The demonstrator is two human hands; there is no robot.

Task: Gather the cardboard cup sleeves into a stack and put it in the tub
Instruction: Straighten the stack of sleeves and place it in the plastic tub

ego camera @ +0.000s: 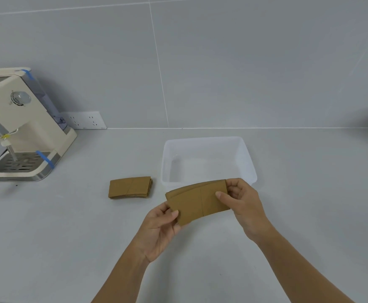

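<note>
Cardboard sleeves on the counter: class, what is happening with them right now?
A person holds a few cardboard cup sleeves above the counter, the left hand pinching the near left corner and the right hand gripping the right end. A second small stack of sleeves lies on the counter, left of the clear plastic tub. The tub looks empty, so nothing is in it yet.

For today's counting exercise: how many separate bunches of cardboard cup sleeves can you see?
2. One bunch is held between the left hand and right hand; another pile lies on the counter, left of the tub. Sleeves per bunch cannot be counted.
</note>
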